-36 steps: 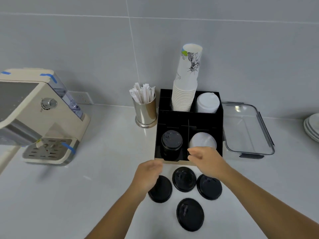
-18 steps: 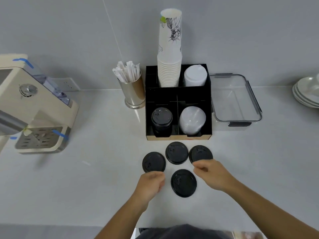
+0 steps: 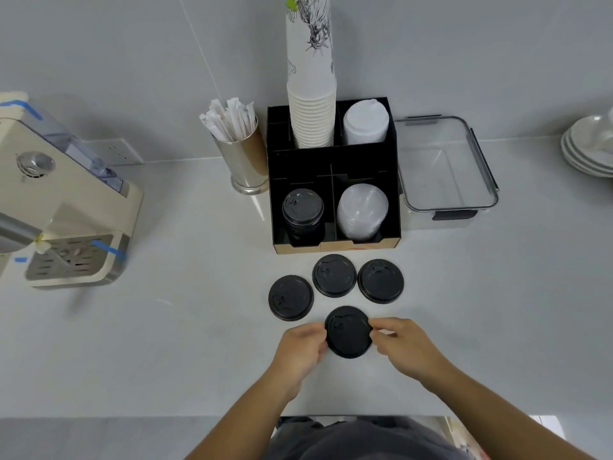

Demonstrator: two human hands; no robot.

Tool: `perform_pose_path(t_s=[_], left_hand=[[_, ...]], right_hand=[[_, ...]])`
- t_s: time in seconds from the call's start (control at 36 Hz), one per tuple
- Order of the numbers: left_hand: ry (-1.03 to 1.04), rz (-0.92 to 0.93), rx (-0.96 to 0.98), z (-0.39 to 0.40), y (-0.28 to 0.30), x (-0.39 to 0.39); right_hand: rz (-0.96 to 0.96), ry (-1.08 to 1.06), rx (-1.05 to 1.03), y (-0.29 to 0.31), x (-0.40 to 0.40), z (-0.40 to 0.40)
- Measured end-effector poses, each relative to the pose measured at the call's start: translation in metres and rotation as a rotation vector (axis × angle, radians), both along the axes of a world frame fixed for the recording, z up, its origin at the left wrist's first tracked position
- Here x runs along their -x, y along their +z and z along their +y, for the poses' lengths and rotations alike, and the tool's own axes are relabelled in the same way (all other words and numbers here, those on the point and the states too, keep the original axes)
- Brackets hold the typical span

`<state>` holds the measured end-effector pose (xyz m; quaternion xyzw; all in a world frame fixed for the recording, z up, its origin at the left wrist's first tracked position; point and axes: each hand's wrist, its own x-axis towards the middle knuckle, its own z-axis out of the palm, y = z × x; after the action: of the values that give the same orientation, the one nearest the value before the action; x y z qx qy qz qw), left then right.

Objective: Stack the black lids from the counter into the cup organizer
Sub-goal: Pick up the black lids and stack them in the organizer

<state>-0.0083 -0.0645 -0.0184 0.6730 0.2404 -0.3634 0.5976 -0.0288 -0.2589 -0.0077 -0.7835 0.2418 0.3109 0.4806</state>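
Note:
Several black lids lie on the white counter in front of the cup organizer [image 3: 335, 246]. The nearest black lid [image 3: 348, 332] sits between my hands: my left hand [image 3: 300, 350] curls against its left edge and my right hand [image 3: 403, 346] pinches its right edge. Three more black lids [image 3: 291, 297], [image 3: 334, 275], [image 3: 380, 281] lie beyond it, untouched. The organizer's front-left compartment holds a stack of black lids [image 3: 302, 207].
Clear lids [image 3: 362, 210], white lids [image 3: 365, 122] and a tall stack of paper cups [image 3: 311, 111] fill other compartments. A metal cup of wrapped sticks [image 3: 243, 154] stands left, a coffee machine [image 3: 66, 207] far left, a clear container [image 3: 444, 167] right, plates [image 3: 590, 144] far right.
Both hands drew back from the organizer's front toward me and closed in on the nearest lid from either side. The view tilted down.

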Motion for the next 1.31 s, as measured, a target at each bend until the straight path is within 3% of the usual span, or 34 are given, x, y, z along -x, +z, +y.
perform_pose_path(t_s=[0.31,0.58,1.31], left_hand=[[0.024,-0.061,-0.004,-0.007,0.003,0.001],[0.060,-0.063,-0.025,-0.004,0.012,0.000],[0.128,-0.398,-0.033,0.017,0.055,-0.053]], right_hand=[[0.034,-0.134,-0.081,0.004,0.003,0.004],[-0.006,-0.129,-0.071,0.012,-0.005,0.006],[-0.316,-0.045,-0.025,0.050,-0.075,0.032]])
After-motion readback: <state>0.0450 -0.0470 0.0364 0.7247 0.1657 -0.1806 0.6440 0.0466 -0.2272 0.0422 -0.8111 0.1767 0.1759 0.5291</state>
